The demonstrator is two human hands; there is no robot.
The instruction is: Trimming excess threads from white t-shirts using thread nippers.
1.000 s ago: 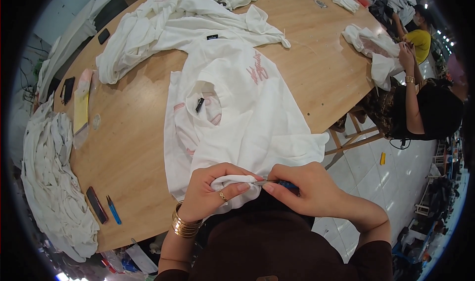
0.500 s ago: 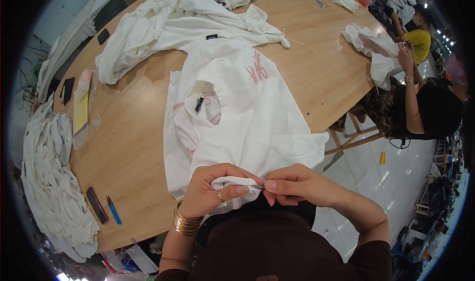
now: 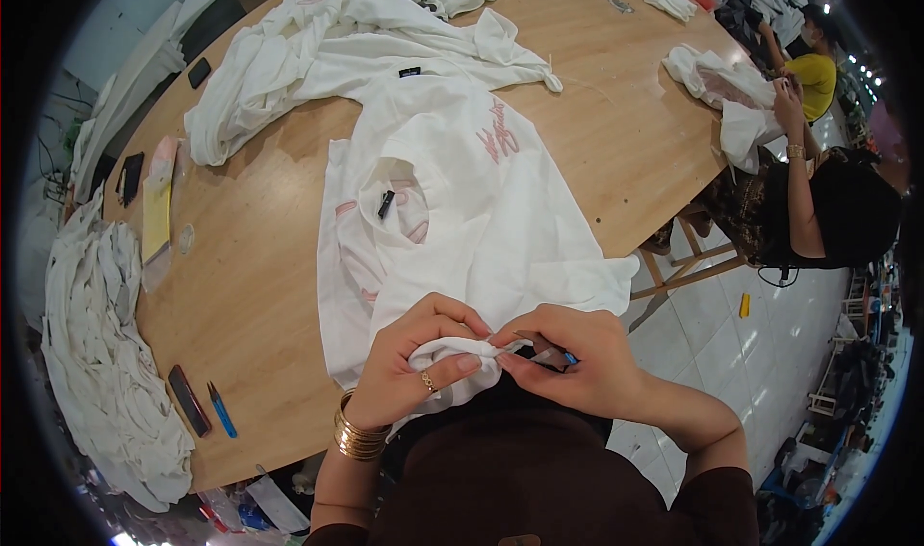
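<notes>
A white shirt (image 3: 462,248) with pink lettering lies on the table, its near part gathered up at the edge. My left hand (image 3: 419,358) is closed on a bunched fold of it, thumb on top. Opposite it, my right hand (image 3: 573,358) meets the same cloth with thumb and fingertips. Inside the right hand's curled fingers rests a small dark metal tool (image 3: 549,354) with a blue bit, looking like thread snips and mostly hidden.
More white garments (image 3: 289,75) lie at the far side, and a white pile (image 3: 111,354) hangs at the left edge. A dark red case (image 3: 189,401) and a blue pointed tool (image 3: 221,409) lie near left. At right, a seated person's hands (image 3: 789,94) handle white cloth.
My right fingers have shifted from holding the metal tip against the cloth to pinching the cloth, with the tool back in the palm. The left hand keeps its hold.
</notes>
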